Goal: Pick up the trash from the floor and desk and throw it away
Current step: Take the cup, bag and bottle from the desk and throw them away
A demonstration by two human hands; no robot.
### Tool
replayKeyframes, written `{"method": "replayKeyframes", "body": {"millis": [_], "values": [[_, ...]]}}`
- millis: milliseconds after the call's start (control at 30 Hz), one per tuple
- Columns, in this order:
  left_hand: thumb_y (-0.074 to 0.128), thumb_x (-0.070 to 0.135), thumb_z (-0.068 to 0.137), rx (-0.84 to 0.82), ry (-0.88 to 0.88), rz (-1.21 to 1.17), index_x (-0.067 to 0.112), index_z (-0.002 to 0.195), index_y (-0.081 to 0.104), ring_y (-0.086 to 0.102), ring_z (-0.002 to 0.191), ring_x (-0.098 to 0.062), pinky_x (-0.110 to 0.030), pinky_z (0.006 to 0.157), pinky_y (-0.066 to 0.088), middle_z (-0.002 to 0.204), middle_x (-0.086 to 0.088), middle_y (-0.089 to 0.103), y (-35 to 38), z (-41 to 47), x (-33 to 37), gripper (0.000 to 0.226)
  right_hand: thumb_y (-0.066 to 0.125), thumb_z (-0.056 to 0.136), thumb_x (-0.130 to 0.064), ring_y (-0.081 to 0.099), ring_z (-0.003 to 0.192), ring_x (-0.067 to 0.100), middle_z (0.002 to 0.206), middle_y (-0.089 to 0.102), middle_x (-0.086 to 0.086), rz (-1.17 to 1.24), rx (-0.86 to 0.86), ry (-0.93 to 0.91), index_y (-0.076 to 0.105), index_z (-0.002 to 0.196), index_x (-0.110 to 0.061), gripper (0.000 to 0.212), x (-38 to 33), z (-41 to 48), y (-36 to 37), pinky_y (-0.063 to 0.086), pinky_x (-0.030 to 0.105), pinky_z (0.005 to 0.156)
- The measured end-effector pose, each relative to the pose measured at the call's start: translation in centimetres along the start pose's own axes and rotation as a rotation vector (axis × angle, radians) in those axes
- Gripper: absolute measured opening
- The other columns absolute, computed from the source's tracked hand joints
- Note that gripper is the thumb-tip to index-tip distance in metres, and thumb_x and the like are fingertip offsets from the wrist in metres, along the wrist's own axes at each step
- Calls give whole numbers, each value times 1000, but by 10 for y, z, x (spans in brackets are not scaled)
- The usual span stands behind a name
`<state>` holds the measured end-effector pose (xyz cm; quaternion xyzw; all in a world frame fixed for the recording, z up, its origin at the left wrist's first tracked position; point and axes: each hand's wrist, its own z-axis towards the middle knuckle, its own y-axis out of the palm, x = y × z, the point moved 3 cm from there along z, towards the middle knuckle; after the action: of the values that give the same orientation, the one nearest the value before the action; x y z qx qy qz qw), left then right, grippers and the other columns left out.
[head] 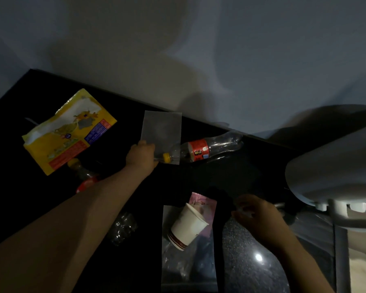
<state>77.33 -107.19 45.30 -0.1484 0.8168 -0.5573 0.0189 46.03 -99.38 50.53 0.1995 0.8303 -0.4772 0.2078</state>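
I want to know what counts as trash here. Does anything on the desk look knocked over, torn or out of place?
Yes. A paper cup lies tipped on its side near the front edge. A plastic bottle with a red label also lies on its side by the wall, its yellow cap at the left hand. The yellow packet looks torn open and crumpled.

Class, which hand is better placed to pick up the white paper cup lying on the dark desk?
Right. The right hand hovers beside the white paper cup; the left hand is stretched away, pinching a clear plastic sheet.
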Motion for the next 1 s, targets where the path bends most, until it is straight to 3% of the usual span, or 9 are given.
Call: {"method": "replayKeyframes", "body": {"millis": [167, 333, 467, 700, 767, 900, 1000], "values": [[60, 19, 88, -9, 44, 24, 7, 107, 62, 54, 105, -35, -41, 87, 49, 118, -16, 51, 4, -17, -7, 22, 71, 84, -26, 62, 100, 10, 115, 65, -1, -30, -26, -3, 59, 123, -19, 42, -6, 1, 8, 51, 23, 86], [51, 15, 92, -68, 95, 77, 6, 104, 65, 55, 104, -31, -38, 92, 47, 118, -14, 52, 12, -51, -26, 20, 68, 85, -25, 62, 97, 10, 114, 65, 0, -48, -27, -48, 58, 123, -18, 40, -23, 0, 12, 51, 22, 81], [49, 15, 93, -122, 172, 99, 9, 105, 66, 55, 108, -27, -32, 93, 45, 119, -11, 53, 21, -84, -33, 22, 66, 87, -25, 60, 91, 5, 111, 65, -2, -58, -35, -107, 59, 121, -17, 35, -38, -4, 17, 47, 12, 74], [56, 22, 89, -220, 207, -60, 10, 103, 67, 48, 116, -24, -30, 99, 40, 126, -6, 47, 35, -129, -49, 21, 63, 89, -23, 58, 94, 4, 116, 61, -1, -95, -55, -134, 56, 123, -18, 35, -59, -11, 30, 48, 17, 79], [64, 39, 83, -191, 137, -217, 15, 113, 60, 39, 126, -25, -30, 105, 37, 138, -4, 34, 35, -136, -46, 40, 64, 89, -21, 57, 93, 4, 116, 61, -1, -99, -48, -133, 56, 122, -17, 34, -61, -8, 30, 47, 15, 77], [69, 77, 52, -245, -176, -499, 25, 148, 17, 17, 141, -29, -40, 112, 32, 153, 1, -2, 41, -140, -30, 121, 67, 87, -18, 59, 93, 7, 113, 64, 1, -70, -18, -121, 59, 120, -15, 34, -57, -7, 29, 49, 18, 79], [65, 86, 42, -336, -223, -438, 35, 149, -3, -11, 143, -39, -54, 115, 22, 154, 1, -22, 49, -137, -14, 136, 69, 85, -18, 60, 92, 9, 109, 65, 2, -56, -4, -75, 60, 118, -12, 35, -46, -9, 27, 48, 18, 77]]}}
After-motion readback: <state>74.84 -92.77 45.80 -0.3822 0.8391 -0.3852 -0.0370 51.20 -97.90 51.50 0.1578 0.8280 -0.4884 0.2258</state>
